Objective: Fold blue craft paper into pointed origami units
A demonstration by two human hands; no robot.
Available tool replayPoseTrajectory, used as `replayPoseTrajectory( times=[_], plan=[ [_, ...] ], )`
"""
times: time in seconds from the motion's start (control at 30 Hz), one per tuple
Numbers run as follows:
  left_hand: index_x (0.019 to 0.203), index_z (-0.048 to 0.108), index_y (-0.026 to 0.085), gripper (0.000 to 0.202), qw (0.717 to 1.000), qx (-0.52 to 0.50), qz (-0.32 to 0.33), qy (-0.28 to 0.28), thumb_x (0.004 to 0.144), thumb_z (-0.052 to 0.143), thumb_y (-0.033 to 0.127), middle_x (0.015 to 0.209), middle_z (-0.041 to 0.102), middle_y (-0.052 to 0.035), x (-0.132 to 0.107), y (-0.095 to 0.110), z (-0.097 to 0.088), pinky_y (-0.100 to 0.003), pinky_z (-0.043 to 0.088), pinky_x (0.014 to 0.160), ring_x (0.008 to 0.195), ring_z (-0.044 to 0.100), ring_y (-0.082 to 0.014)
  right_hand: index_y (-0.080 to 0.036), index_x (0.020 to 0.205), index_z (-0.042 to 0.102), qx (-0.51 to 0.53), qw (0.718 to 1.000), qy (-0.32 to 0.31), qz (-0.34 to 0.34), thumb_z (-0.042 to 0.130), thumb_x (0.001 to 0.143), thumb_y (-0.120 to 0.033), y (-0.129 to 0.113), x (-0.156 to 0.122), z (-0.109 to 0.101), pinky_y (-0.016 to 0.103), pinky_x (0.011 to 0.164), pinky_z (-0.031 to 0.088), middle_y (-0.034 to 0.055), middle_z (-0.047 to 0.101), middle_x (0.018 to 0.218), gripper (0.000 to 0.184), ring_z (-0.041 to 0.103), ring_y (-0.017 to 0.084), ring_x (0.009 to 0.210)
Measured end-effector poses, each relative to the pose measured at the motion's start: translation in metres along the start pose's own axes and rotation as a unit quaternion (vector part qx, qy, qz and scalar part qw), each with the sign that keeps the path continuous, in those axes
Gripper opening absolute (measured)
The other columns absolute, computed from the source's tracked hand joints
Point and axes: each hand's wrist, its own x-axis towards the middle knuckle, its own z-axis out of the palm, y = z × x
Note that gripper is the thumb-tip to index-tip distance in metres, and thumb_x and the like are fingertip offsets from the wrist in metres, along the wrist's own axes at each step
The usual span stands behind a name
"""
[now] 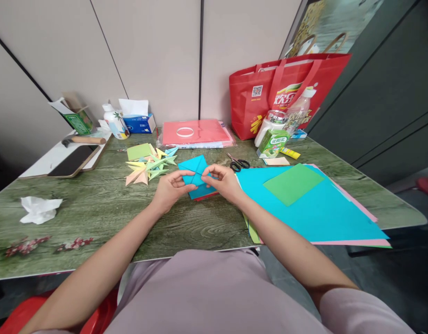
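A folded blue paper square point(193, 165), with crease lines meeting near its middle, is held up between both hands. My left hand point(172, 189) is closed on its left and lower edge, thumb in front. On the opposite side, my right hand point(221, 181) pinches its right edge near the centre. Beneath the hands lies a small stack of paper squares point(199, 192), blue on top with red showing below. Just left of my left hand sits a pile of pointed folded paper pieces point(151, 164) in yellow, green, orange and blue. Black-handled scissors point(239, 163) rest beyond my right hand.
Large blue sheets point(304, 218) with a green sheet point(293, 183) on top cover the right side. At the back stand a red bag point(248, 102), a green carton point(272, 143) and a tissue box point(140, 124). A phone point(73, 160), hammer point(83, 139) and crumpled tissue point(40, 209) lie left.
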Motion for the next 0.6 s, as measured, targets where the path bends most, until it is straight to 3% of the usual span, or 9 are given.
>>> replayPoseTrajectory(
  times=[0.13,0.3,0.4,0.6],
  plan=[
    [0.087,0.065,0.017,0.04,1.0,-0.022,-0.019,-0.007,0.052,0.08,0.028,0.078,0.067,-0.0012,-0.001,0.0028,0.0006,-0.035,0.053,0.075,0.07,0.066,-0.0183,-0.017,0.082,0.066,-0.034,0.999,-0.001,-0.007,0.066,0.067,-0.04,-0.0019,-0.0006,-0.0007,0.026,0.058,0.047,0.0035,0.065,0.08,0.028,0.054,0.011,0.061],
    [0.084,0.066,0.016,0.031,0.999,-0.029,-0.004,-0.02,0.057,0.077,0.027,0.067,0.064,0.0017,-0.0026,0.0035,0.0023,-0.038,0.054,0.076,0.065,0.063,-0.0148,-0.016,0.079,0.064,-0.024,0.999,0.018,-0.011,0.071,0.062,-0.036,0.003,-0.0001,0.0,0.025,0.057,0.044,0.0008,0.062,0.07,0.027,0.052,0.01,0.058],
    [0.084,0.066,0.015,0.03,0.999,-0.031,-0.001,-0.023,0.058,0.076,0.028,0.074,0.066,-0.0007,-0.0028,0.002,0.0027,-0.038,0.054,0.077,0.071,0.064,-0.0161,-0.017,0.08,0.062,0.009,1.0,0.005,-0.003,0.071,0.062,-0.038,0.0036,-0.0002,0.0007,0.026,0.056,0.046,0.0002,0.062,0.071,0.029,0.053,0.01,0.056],
    [0.082,0.066,0.015,0.03,1.0,-0.025,-0.009,-0.016,0.057,0.077,0.029,0.077,0.067,-0.0017,-0.003,0.0016,0.0031,-0.038,0.054,0.076,0.072,0.064,-0.0172,-0.018,0.077,0.066,-0.032,0.999,-0.003,-0.005,0.068,0.065,-0.041,0.0008,-0.0008,0.001,0.026,0.055,0.044,0.0027,0.064,0.073,0.027,0.054,0.011,0.056]
  ],
)
